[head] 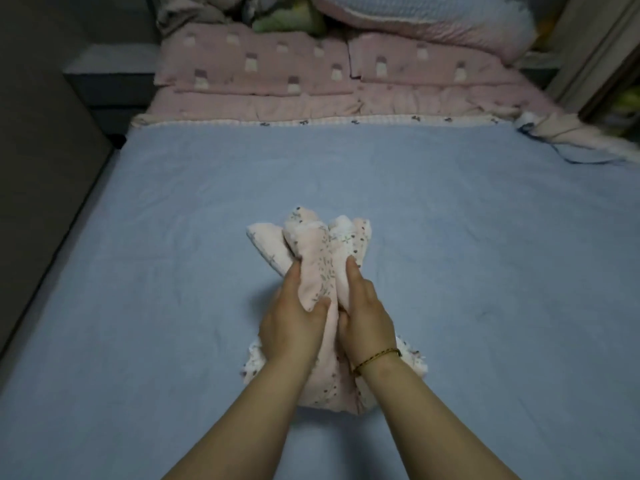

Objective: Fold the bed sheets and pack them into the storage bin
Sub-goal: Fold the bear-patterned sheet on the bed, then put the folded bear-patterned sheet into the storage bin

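A blue-topped bed [467, 244] fills the view. At 12 o'clock two pink pillows [256, 60] lie side by side, with a pink quilt [263, 103] just in front of them. Behind them are a grey cloth [187, 12] at 11, a green bundle [287, 19] at 12 and a blue duvet [433, 15] at 1. A dark nightstand [110, 71] stands at 10.

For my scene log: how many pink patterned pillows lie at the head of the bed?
2. The left pillow and the right pillow lie side by side beyond the blue sheet. The piled bedding behind them could hide more.
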`<state>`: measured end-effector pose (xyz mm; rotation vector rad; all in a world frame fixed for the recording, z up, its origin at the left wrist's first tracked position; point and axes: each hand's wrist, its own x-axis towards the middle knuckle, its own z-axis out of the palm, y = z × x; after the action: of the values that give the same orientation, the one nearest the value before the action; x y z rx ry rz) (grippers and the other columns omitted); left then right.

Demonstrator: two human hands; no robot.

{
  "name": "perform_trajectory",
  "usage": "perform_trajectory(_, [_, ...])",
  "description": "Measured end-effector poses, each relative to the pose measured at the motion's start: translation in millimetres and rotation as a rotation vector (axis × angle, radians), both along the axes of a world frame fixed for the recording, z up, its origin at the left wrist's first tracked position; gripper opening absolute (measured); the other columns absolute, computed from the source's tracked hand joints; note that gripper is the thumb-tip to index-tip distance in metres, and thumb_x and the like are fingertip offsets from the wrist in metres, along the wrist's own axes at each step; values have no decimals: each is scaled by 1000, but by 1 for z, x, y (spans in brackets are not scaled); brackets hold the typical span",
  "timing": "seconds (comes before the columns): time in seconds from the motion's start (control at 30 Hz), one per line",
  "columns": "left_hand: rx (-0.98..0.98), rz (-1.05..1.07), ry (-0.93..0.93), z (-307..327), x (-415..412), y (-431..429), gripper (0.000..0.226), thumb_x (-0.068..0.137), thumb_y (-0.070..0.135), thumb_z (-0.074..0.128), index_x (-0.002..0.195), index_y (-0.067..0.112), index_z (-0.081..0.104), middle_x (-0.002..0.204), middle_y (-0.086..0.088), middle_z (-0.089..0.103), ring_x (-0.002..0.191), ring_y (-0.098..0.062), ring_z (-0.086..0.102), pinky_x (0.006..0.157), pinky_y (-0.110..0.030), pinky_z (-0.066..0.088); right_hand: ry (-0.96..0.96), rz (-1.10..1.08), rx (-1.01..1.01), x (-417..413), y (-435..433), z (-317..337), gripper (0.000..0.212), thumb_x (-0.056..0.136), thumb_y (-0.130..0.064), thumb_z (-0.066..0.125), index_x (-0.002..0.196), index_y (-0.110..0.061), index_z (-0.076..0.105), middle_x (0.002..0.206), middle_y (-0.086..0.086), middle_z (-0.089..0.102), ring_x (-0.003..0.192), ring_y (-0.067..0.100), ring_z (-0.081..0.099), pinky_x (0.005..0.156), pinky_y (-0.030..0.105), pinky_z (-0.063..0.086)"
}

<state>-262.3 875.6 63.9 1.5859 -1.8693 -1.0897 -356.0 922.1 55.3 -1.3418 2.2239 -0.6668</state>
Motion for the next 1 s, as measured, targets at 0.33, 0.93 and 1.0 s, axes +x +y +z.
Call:
perform_trajectory(0.33, [-122, -293, -4, 54, -65, 153, 60, 88, 29, 57, 142, 28, 31, 140, 5, 41, 124, -17, 44, 85, -22, 35, 143, -292, -93, -38, 165, 47, 65, 83, -37, 15, 140, -24, -15, 132, 8, 41, 110, 27, 48, 84, 33, 39])
perform_trajectory(0.93, [-17, -1273, 79, 59, -167, 639, 54, 82, 33, 61, 134, 29, 45, 127, 7, 55, 111, -13, 55, 88, -23, 42, -1, -1237, -7, -62, 684, 62, 79, 73, -56, 3, 145, -29, -14, 146, 0, 32, 127, 17, 40, 104, 29, 34])
perform_trajectory(1.0, [-12, -1394, 65, 52, -172, 675, 57, 83, 29, 60, 136, 28, 42, 129, 6, 54, 113, -13, 54, 89, -25, 42, -32, -1342, 10, -54, 718, 55, 81, 70, -57, 3, 145, -29, -14, 145, 0, 33, 126, 17, 41, 101, 28, 35])
